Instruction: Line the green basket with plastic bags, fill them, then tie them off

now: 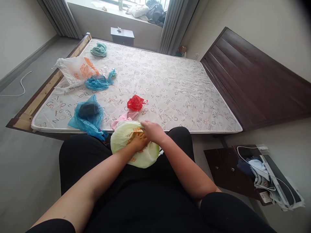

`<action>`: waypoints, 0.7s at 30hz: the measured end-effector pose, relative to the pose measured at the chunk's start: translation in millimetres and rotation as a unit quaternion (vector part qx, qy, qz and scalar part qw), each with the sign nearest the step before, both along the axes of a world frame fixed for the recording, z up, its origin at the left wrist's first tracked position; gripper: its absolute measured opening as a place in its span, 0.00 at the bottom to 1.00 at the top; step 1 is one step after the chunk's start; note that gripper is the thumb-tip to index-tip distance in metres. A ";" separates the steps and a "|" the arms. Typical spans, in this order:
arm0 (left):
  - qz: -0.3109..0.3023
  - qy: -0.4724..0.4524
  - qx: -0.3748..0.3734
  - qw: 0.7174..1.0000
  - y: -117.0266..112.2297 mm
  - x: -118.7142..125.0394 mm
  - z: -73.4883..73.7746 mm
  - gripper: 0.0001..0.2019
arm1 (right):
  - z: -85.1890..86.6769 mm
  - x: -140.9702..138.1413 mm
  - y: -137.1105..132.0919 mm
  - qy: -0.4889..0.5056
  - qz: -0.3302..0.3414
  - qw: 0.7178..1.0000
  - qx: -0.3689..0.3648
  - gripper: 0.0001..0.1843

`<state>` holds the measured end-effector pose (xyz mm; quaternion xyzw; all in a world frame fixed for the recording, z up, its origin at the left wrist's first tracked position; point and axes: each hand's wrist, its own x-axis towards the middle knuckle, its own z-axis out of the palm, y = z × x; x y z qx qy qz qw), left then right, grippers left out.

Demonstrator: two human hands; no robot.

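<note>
Mattress [170, 97] edge, and just in front of it a pale green plastic bag [136, 155], with left hand [139, 141] open and flat on bag, right hand [151, 131] curled closed on its fold, both pressing evenly.

Two hands, the left hand [139, 141] and the right hand [151, 131], rest on one pale green plastic bag [126, 145] at six o'clock from the centre of the one mattress [170, 97]. Four other plastic bags lie on the mattress: one white-and-orange bag [76, 71] at nine o'clock, one blue bag [98, 82] at nine o'clock, one blue bag [85, 121] around one dark bundle [88, 110] at eight o'clock, and one red bag [136, 103] at six o'clock. One teal cloth [99, 50] lies at eleven o'clock, one pink cloth [123, 118] at seven. Two nightstands stand nearby, one nightstand [122, 38] at twelve o'clock, the other nightstand [228, 171] at four. Two curtains [59, 16] hang beyond the mattress, and there is one headboard [255, 77] at three o'clock.
</note>
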<state>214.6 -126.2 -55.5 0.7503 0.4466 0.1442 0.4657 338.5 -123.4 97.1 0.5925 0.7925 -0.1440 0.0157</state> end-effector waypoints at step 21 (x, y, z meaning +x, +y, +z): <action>-0.129 0.171 0.014 0.977 -8.6 -2.2 -36.9 0.17 | -29.4 35.2 6.9 0.030 -0.066 0.997 -0.031 0.13</action>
